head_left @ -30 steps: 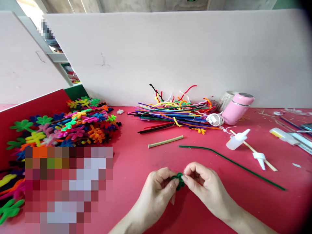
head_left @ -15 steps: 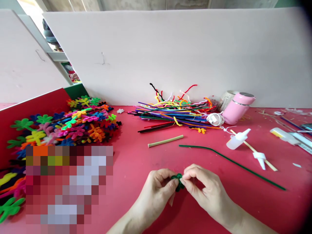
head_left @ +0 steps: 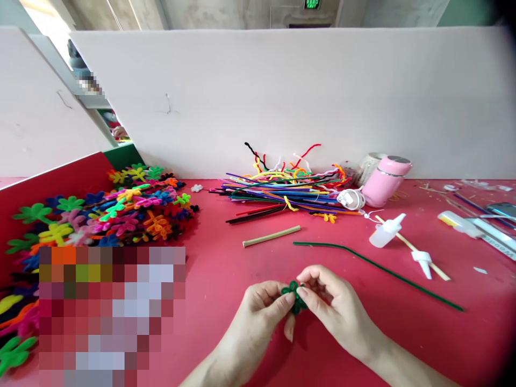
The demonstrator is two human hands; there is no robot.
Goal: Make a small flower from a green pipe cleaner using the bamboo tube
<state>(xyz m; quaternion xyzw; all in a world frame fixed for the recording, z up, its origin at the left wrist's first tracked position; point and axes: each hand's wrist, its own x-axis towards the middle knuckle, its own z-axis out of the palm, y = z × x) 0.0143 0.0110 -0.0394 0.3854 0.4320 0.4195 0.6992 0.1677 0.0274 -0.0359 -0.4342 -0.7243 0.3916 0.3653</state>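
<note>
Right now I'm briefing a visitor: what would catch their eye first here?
The heap of bright pipe-cleaner flowers at the left, and the bundle of straight coloured pipe cleaners by the white back wall. Up front, the left hand and right hand pinch a small dark green pipe-cleaner flower.

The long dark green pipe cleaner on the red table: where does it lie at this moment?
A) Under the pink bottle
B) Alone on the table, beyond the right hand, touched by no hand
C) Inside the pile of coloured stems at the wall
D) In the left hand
B: the long dark green pipe cleaner lies free on the red table, while the left hand and right hand pinch a small green flower shape.
</note>
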